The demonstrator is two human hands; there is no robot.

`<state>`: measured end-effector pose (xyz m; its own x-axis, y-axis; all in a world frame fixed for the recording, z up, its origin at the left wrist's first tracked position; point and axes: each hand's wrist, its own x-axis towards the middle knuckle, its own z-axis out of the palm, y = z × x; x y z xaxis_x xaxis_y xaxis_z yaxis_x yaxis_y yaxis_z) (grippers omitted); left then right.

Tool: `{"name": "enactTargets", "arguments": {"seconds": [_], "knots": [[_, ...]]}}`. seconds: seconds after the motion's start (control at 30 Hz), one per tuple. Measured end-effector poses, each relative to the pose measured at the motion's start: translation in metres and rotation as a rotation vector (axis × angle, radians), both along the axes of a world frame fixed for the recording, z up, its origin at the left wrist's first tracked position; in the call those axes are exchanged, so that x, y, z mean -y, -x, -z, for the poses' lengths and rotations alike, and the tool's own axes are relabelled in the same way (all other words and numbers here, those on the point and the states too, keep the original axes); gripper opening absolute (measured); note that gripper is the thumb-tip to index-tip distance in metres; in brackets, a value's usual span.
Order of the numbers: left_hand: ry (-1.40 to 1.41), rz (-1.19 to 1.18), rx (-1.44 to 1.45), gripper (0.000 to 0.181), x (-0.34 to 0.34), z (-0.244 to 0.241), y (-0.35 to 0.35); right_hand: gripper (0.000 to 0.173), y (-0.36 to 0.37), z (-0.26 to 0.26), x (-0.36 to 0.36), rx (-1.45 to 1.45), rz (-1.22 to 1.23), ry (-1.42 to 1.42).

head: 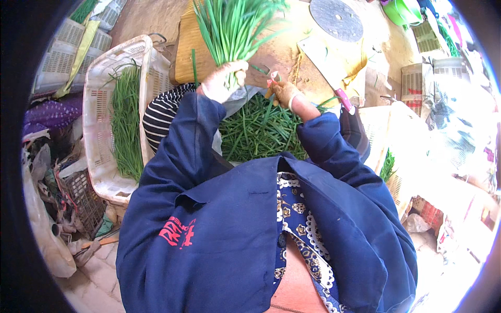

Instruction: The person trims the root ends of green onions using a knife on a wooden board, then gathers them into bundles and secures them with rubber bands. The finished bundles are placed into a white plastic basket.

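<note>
My left hand [224, 80], in a pale glove, is closed round the lower stems of a bunch of flat green leaves [231, 33], which look like Chinese chives and fan out above it. To its right, my right hand [285, 94], in a stained glove, grips a small red-and-white strip [274, 78] at the fingertips. Below both hands, in my lap, lies a heap of loose green leaves [262, 129] on pale plastic. A cleaver [323, 68] with a pink handle rests on the wooden board [274, 58], right of my right hand.
A white plastic crate [145, 98] holding long green leaves [128, 125] stands at left. Another crate [377, 117] with some greens is at right. A round grey disc [336, 19] lies at the board's far side. A green bucket [402, 12] and stacked crates stand farther off.
</note>
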<state>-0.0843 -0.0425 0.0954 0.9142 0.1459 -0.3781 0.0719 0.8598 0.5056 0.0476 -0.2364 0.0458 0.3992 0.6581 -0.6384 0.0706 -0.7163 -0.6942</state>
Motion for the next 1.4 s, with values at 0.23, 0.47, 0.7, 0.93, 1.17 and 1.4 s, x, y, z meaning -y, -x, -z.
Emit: {"name": "enactTargets", "arguments": {"seconds": [0.23,0.47,0.7,0.93,1.17,1.4], "knots": [[-0.102,-0.072,0.112,0.023,-0.051,-0.003,-0.006,0.031,-0.012,-0.003,-0.078,0.745,-0.087,-0.041],[0.191,-0.096,-0.025,0.009,-0.07,0.062,0.0,0.027,-0.026,0.013,-0.102,-0.094,-0.027,0.049],[-0.125,-0.084,-0.127,0.012,-0.052,0.075,-0.015,0.026,-0.006,0.007,-0.138,-0.026,-0.103,-0.11],[-0.24,-0.22,-0.353,0.017,-0.05,0.101,-0.025,0.024,-0.017,-0.023,-0.097,-0.387,-0.019,-0.129],[-0.422,-0.341,-0.314,0.016,-0.043,0.067,-0.025,0.023,-0.068,0.013,-0.056,-0.02,0.05,0.009],[-0.661,-0.449,-0.105,0.019,-0.031,0.062,-0.048,0.024,-0.07,0.034,-0.111,0.115,-0.023,-0.073]]}}
